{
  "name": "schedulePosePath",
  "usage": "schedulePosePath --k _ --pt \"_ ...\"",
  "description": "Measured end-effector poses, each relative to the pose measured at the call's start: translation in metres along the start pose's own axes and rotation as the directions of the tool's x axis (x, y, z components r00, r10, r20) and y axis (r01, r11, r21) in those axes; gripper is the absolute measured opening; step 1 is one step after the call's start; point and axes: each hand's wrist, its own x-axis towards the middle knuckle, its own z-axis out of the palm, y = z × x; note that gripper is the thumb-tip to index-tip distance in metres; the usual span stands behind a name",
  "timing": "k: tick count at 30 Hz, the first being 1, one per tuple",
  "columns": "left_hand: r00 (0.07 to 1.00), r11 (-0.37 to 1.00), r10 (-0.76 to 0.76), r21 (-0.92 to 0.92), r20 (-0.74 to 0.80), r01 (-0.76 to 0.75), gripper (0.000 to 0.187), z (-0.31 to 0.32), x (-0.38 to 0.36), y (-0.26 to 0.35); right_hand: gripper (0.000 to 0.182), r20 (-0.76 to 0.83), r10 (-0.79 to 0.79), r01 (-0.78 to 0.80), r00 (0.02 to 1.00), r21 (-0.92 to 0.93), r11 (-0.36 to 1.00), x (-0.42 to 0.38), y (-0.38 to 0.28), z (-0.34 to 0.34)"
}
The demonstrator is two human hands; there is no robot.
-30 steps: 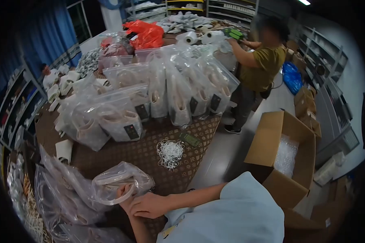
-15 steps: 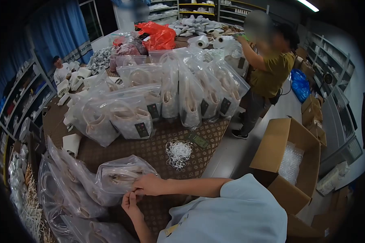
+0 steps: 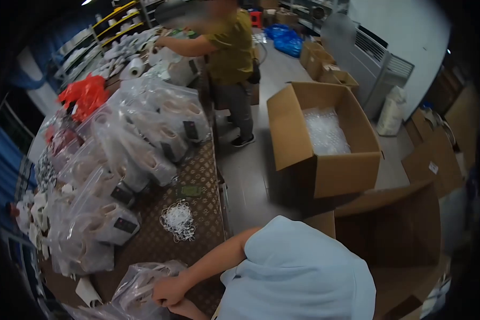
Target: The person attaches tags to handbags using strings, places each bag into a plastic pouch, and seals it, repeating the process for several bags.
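Observation:
My right hand (image 3: 169,290) is closed at the upper edge of a clear plastic bag (image 3: 140,280), which lies at the near end of the table. Inside that bag is a pale item with strap-like parts. My left hand (image 3: 185,308) meets the right one at the same edge, low in the view; its fingers are closed and partly hidden behind the right hand. Beyond them on the patterned table lie a tangled heap of white strings (image 3: 178,221) and a green card (image 3: 191,191).
Several filled clear bags (image 3: 98,226) with dark labels stand along the table. An open cardboard box (image 3: 293,136) with bubble wrap (image 3: 325,130) is on the floor, and a larger box (image 3: 389,229) stands beside me. A person in an olive shirt (image 3: 229,48) works at the table's far side.
My view has swung to the right, so the table sits further left and the boxes show more. Both hands stay together at the plastic bag, now lower in the view.

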Motion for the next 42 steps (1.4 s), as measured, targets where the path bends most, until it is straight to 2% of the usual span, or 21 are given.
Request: schedulePosePath --k 5,9,11,14,15,16,17,18,19,21,23,27,30,32,33,35,36,38,39,41,42 --pt "0.99 0.99 0.043 0.13 0.136 -0.06 0.023 0.004 0.017 0.0 0.014 -0.039 0.025 -0.027 0.999 -0.049 0.998 -0.007 0.002 -0.006" --pt "0.995 0.963 0.018 0.265 0.098 -0.043 0.023 -0.011 0.012 -0.002 0.011 -0.028 0.136 -0.136 0.99 -0.003 0.991 -0.01 -0.006 -0.019" --pt "0.999 0.932 -0.022 0.362 0.037 0.007 0.023 -0.033 0.0 -0.006 0.013 -0.148 0.169 -0.163 0.974 0.056 0.985 -0.008 0.001 -0.015" --pt "0.99 0.939 -0.019 0.342 0.14 -0.03 0.026 -0.043 -0.003 -0.003 0.015 -0.183 0.092 -0.056 0.979 0.194 0.979 -0.011 0.009 -0.03" --pt "0.992 0.952 -0.041 0.306 0.116 0.004 0.024 -0.04 -0.007 0.009 0.018 -0.213 0.132 -0.103 0.968 0.14 0.985 -0.011 0.015 -0.032" --pt "0.997 0.954 -0.014 0.301 0.079 -0.01 0.026 -0.037 -0.011 0.016 0.018 -0.147 0.218 -0.205 0.965 0.094 0.974 -0.011 0.009 -0.046" --pt "0.999 0.93 0.006 0.366 0.047 -0.023 0.028 -0.034 -0.015 0.026 0.017 -0.036 0.254 -0.237 0.966 0.255 0.937 -0.01 0.009 -0.058" --pt "0.997 0.955 -0.037 0.291 -0.066 0.054 0.031 -0.03 -0.019 0.04 0.017 -0.068 0.288 -0.24 0.955 0.393 0.888 -0.01 0.016 -0.055" --pt "0.987 0.95 0.051 0.313 -0.151 -0.001 0.027 -0.027 -0.025 0.031 0.017 0.043 0.329 -0.303 0.943 0.515 0.802 -0.007 0.016 -0.066" --pt "0.983 0.978 -0.065 0.183 -0.174 0.097 0.02 -0.024 -0.032 0.061 0.015 0.159 0.439 -0.449 0.884 0.548 0.706 -0.005 0.008 -0.08" --pt "0.972 0.98 -0.155 0.096 -0.176 0.173 0.016 -0.015 -0.038 0.066 0.015 0.218 0.399 -0.449 0.891 0.557 0.699 -0.004 0.018 -0.085" --pt "0.958 0.963 -0.182 0.158 -0.221 0.219 0.015 -0.011 -0.039 0.086 0.015 0.299 0.377 -0.481 0.876 0.545 0.686 -0.001 0.021 -0.089" --pt "0.947 0.959 -0.09 0.231 -0.309 0.166 0.019 0.0 -0.038 0.087 0.014 0.339 0.337 -0.478 0.878 0.589 0.652 0.0 0.03 -0.087" --pt "0.942 0.914 -0.286 0.246 -0.173 0.323 0.025 0.01 -0.037 0.084 0.015 0.349 0.328 -0.478 0.878 0.604 0.637 0.0 0.034 -0.086" --pt "0.939 0.913 -0.289 0.241 -0.185 0.329 0.025 0.014 -0.035 0.08 0.015 0.354 0.319 -0.476 0.879 0.623 0.621 0.001 0.034 -0.086" --pt "0.947 0.838 -0.12 0.48 -0.298 0.258 0.033 0.019 -0.025 0.067 0.015 0.36 0.294 -0.464 0.885 0.635 0.618 0.0 0.034 -0.086" --pt "0.943 0.839 -0.122 0.476 -0.31 0.265 0.033 0.022 -0.022 0.062 0.016 0.359 0.278 -0.453 0.891 0.652 0.609 -0.001 0.034 -0.087" --pt "0.873 0.886 -0.368 0.165 -0.32 0.434 0.037 0.027 -0.019 0.052 0.016 0.39 0.279 -0.476 0.877 0.635 0.608 -0.002 0.039 -0.088" --pt "0.87 0.884 -0.371 0.163 -0.326 0.438 0.037 0.027 -0.019 0.045 0.017 0.41 0.285 -0.495 0.866 0.624 0.605 -0.003 0.039 -0.088" --pt "0.84 0.85 -0.524 -0.135 -0.138 0.508 0.037 0.024 -0.023 0.033 0.017 0.394 0.342 -0.518 0.853 0.572 0.636 -0.006 0.033 -0.089" --pt "0.838 0.849 -0.527 -0.136 -0.14 0.511 0.037 0.023 -0.021 0.038 0.017 0.367 0.396 -0.538 0.842 0.516 0.666 -0.007 0.03 -0.088"
